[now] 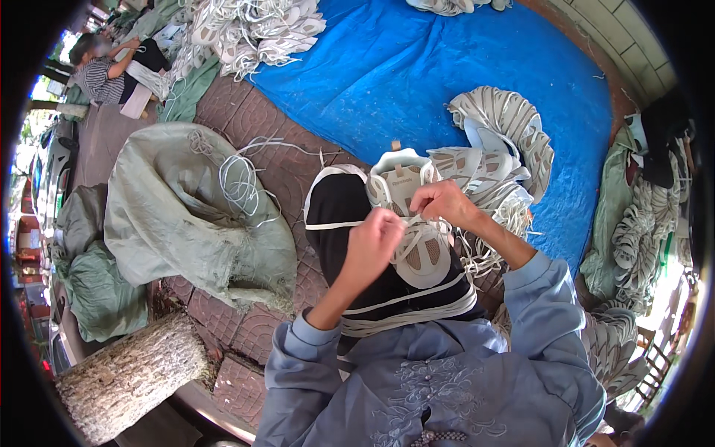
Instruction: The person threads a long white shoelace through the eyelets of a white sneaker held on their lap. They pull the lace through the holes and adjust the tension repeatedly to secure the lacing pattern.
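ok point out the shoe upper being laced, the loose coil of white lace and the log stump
shoe upper (421,257): head view, on its mesh toe panel
coil of white lace (240,182): head view, on its looped strands
log stump (130,376): head view, on its bark side

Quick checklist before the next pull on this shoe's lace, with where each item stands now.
1. Left hand grips the lace: ok, fingers closed.
2. Right hand pinches the lace: ok.
3. Shoe upper steady on the lap: ok.
4. Lace through the correct eyelet: cannot tell, hands hide it.
5. Pile of uppers within reach: ok, beside the right hand.
6. Loose laces on the sack: ok, at the left.
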